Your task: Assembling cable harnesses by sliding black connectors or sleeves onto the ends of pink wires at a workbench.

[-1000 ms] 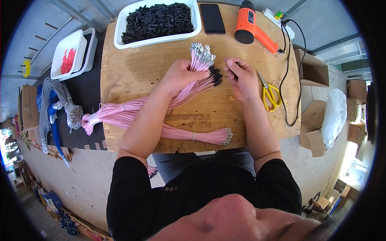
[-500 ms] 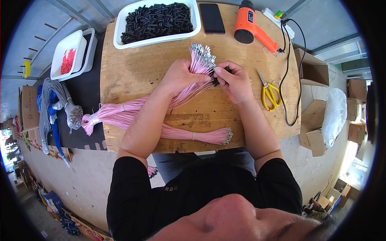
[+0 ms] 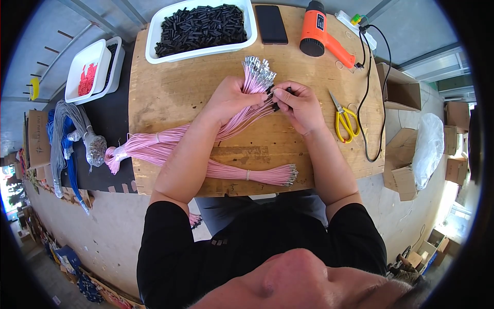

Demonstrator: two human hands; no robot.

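A bundle of thin pink wires [image 3: 247,116] runs up and to the right across the wooden table, its silvery metal terminals [image 3: 259,71] fanned out at the far end. My left hand [image 3: 230,100] is closed round the bundle just below these terminals. Close beside it, my right hand [image 3: 299,105] pinches with thumb and forefinger at a short black sleeve [image 3: 271,89] by the wire ends. More black pieces show within the curled fingers of that hand. A second pink wire bundle [image 3: 257,175], tied with a band, lies nearer to me.
At the back stand a white tub [image 3: 154,51] of black sleeves, a black phone [image 3: 271,24] and an orange heat gun [image 3: 316,33]. Yellow-handled scissors [image 3: 346,123] and a black cable [image 3: 383,123] lie to the right. Grey wires [image 3: 62,129] and tubs are at the left.
My right hand has shifted slightly left. A black sleeve now shows at its fingertips, beside the terminals. My left hand keeps its hold on the bundle.
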